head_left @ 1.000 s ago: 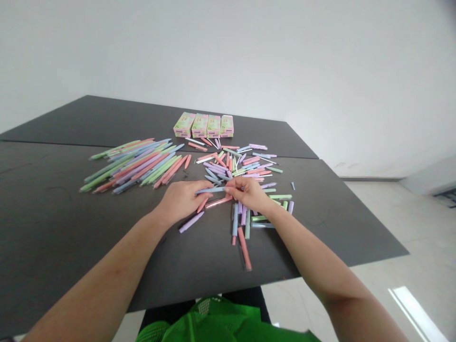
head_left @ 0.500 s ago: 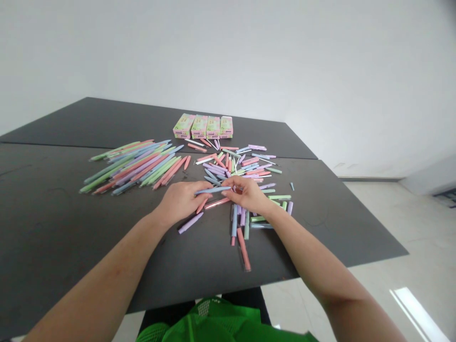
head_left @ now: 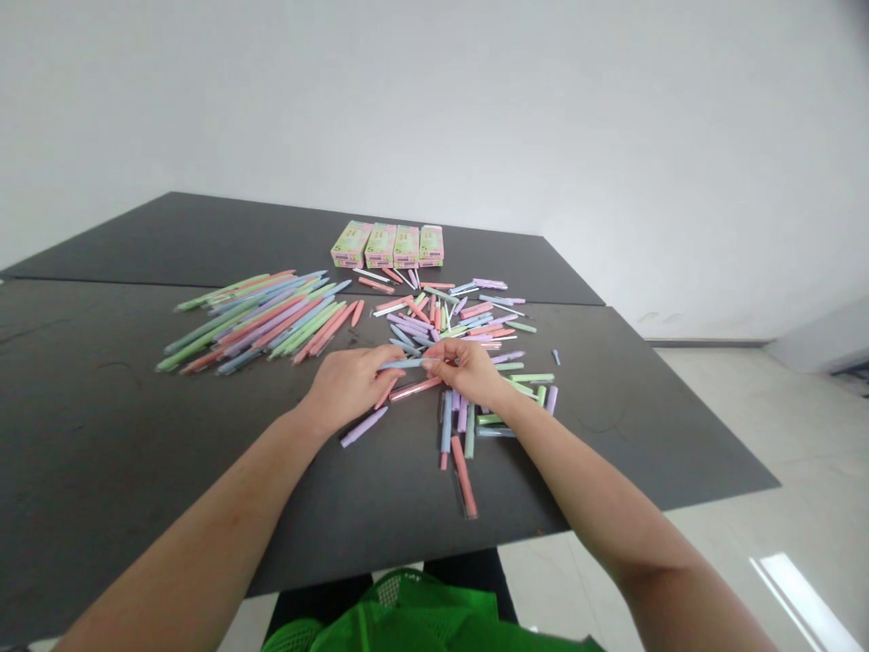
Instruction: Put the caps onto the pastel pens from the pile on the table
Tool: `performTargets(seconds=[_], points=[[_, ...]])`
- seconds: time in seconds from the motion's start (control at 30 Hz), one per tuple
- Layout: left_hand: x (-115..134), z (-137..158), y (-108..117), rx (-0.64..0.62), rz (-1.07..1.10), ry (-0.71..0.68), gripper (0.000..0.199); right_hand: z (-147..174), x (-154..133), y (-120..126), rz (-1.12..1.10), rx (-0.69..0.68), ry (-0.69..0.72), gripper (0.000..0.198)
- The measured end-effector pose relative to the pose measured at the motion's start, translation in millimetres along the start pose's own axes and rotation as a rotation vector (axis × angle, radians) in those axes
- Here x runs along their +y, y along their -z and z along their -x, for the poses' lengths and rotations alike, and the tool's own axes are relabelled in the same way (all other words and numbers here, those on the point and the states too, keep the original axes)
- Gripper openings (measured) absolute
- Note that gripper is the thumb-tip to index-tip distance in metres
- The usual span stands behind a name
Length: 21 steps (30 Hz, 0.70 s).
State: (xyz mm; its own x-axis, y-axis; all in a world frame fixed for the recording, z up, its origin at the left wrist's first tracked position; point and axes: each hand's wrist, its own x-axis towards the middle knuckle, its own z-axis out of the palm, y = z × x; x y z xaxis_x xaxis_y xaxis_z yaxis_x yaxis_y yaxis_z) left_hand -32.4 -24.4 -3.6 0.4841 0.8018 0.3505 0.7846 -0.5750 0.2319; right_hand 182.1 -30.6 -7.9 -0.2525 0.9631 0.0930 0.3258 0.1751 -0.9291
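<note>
Between both hands a pale blue pen [head_left: 404, 364] lies level, just above the table. My left hand [head_left: 343, 388] is closed on its left part. The thumb and fingers of my right hand [head_left: 468, 367] pinch its right end, where the fingertips hide the tip. Beneath and beside the hands lie loose pen parts: a red barrel with a clear end [head_left: 415, 388], a purple piece [head_left: 364, 426] below my left hand, and a blue barrel [head_left: 446, 424] below my right. A scattered heap of colored pen parts [head_left: 414, 323] spreads just beyond the fingers.
Left of the heap is a pile of long pens [head_left: 258, 321] in green, red, blue and purple. Several pink-and-green boxes [head_left: 381, 244] stand in a row at the back of the dark table [head_left: 136, 453]. A red barrel [head_left: 465, 477] lies near the front edge.
My right hand has moved slightly closer around the blue pen's right end, so less of the pen shows between the hands. The view has shifted very slightly.
</note>
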Motion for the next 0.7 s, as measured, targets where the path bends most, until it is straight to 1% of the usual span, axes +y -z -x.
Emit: performTargets(seconds=[0.1, 0.23, 0.33, 0.43, 0.5, 0.57, 0.7], points=[[-6.0, -1.5, 3.4, 0.028, -0.077, 0.126, 0.021, -3.8, 2.8, 6.0, -0.007, 0.058, 0.017, 0.030], [-27.7, -0.9, 9.5, 0.121, -0.157, 0.263, 0.021, -10.3, 11.0, 26.7, -0.002, 0.282, 0.031, 0.026], [-45.8, 1.3, 14.9, 0.162, -0.227, 0.353, 0.026, -14.1, 18.1, 39.8, -0.017, 0.373, -0.002, 0.023], [-57.2, 4.2, 22.3, 0.184, -0.274, 0.408, 0.031, -16.4, 23.8, 43.6, -0.033, 0.385, -0.030, 0.020], [-60.4, 6.3, 28.5, 0.163, -0.312, 0.423, 0.036, -17.4, 26.9, 42.2, -0.029, 0.374, -0.029, 0.019], [-61.4, 8.1, 34.4, 0.126, -0.333, 0.384, 0.042, -18.0, 30.0, 39.8, -0.008, 0.354, -0.023, 0.018], [-62.7, 8.5, 38.2, 0.133, -0.342, 0.374, 0.042, -17.6, 34.4, 36.6, 0.063, 0.321, -0.012, 0.019]])
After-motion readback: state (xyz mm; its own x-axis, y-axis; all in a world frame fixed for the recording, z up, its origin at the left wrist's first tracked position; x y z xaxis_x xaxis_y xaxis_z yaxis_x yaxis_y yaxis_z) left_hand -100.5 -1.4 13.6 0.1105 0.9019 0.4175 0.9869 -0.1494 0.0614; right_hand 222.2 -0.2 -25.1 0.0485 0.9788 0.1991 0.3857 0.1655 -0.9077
